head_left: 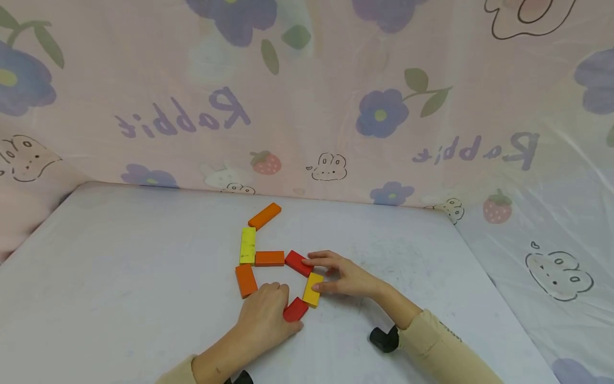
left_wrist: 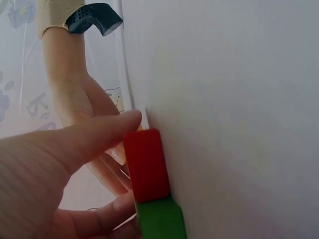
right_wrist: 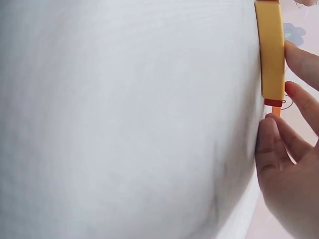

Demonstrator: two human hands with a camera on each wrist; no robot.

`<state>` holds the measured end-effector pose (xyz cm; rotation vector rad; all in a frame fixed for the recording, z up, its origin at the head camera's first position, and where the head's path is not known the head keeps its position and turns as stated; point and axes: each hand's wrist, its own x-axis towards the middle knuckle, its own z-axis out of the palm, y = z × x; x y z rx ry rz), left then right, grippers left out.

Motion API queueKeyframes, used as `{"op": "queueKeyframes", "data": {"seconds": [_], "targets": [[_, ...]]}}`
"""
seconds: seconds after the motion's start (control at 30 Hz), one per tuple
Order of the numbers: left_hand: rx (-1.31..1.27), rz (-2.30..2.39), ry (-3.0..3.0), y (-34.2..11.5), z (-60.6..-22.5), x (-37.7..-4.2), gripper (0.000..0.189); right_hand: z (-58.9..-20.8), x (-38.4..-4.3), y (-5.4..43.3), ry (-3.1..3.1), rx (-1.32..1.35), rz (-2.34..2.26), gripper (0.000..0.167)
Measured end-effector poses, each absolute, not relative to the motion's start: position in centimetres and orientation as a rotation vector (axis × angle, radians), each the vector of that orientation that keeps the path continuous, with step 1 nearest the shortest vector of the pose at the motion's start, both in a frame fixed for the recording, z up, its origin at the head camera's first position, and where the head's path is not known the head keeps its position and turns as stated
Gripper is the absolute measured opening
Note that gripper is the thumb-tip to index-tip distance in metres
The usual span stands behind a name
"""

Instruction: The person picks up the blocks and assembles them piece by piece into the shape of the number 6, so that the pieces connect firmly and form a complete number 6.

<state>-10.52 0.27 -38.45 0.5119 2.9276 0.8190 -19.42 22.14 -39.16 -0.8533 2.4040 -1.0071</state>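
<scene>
My left hand holds the lower red block between thumb and fingers. A green block lies end to end with this red block in the left wrist view; from the head view my hand hides it. With spread fingers, my right hand touches the chain of blocks. Its index finger rests at the upper red block, and its thumb is on the amber-yellow block. That yellow block stands between the two red ones, close against their ends.
An orange block sits at the loop's left side, another orange block across its top. Above them stand a speckled yellow block and a slanted orange block. The white table meets a printed curtain behind.
</scene>
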Motion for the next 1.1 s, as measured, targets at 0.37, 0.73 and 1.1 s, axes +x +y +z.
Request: {"op": "queueKeyframes", "data": {"seconds": [0.37, 0.73, 1.1], "targets": [[0.557, 0.802, 2.880, 0.1, -38.4, -10.9, 0.040, -39.3, -19.5, 22.1, 2.403, -0.838, -1.021, 0.054], [0.632, 0.888, 2.783, -1.6, -38.4, -11.1, 0.043, -39.1, -19.5, 22.1, 2.425, -0.843, -0.997, 0.055], [0.396, 1.128, 2.997, -6.7, -37.1, -12.1, 0.006, -38.4, -19.1, 22.2, 2.435, -0.862, -1.023, 0.056]]}}
